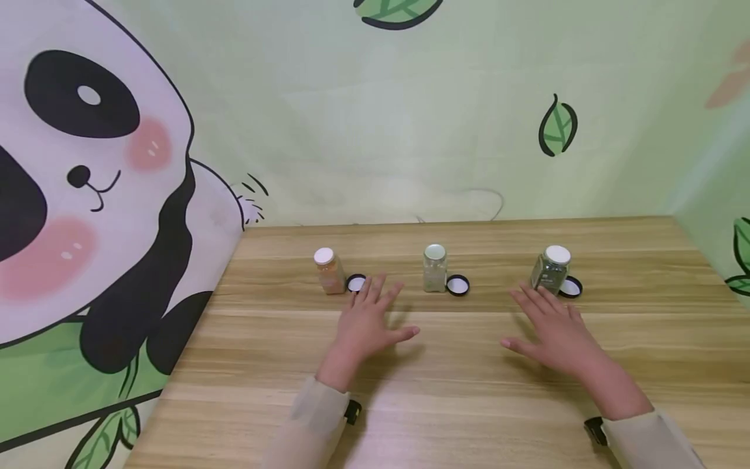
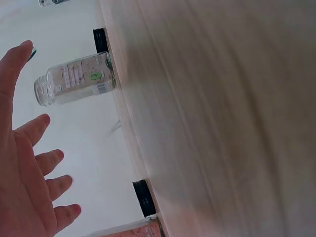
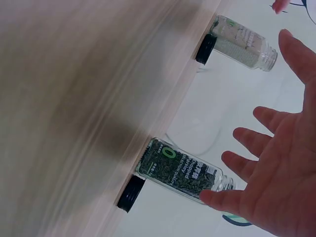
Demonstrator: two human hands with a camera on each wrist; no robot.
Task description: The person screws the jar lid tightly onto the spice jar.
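My left hand [image 1: 366,327] hovers with spread fingers over the wooden table, near a glass jar of orange-pink contents [image 1: 332,277] and its black lid [image 1: 355,283]. To the right of that hand stands a clear, pale-looking jar [image 1: 435,270] with a lid [image 1: 458,284] beside it. My right hand [image 1: 556,335], fingers also spread, is in front of a jar of chopped parsley [image 3: 177,170], whose lid [image 1: 571,287] lies at its right. Threaded necks show uncapped on the middle and parsley jars in the wrist views. Neither hand holds anything.
The jars stand upright in a row across the wooden table [image 1: 469,404]. Behind it rises a pale green backdrop [image 1: 457,130] printed with leaves and a large panda [image 1: 217,202] at the left. Each wrist carries a black strap piece near the sleeve.
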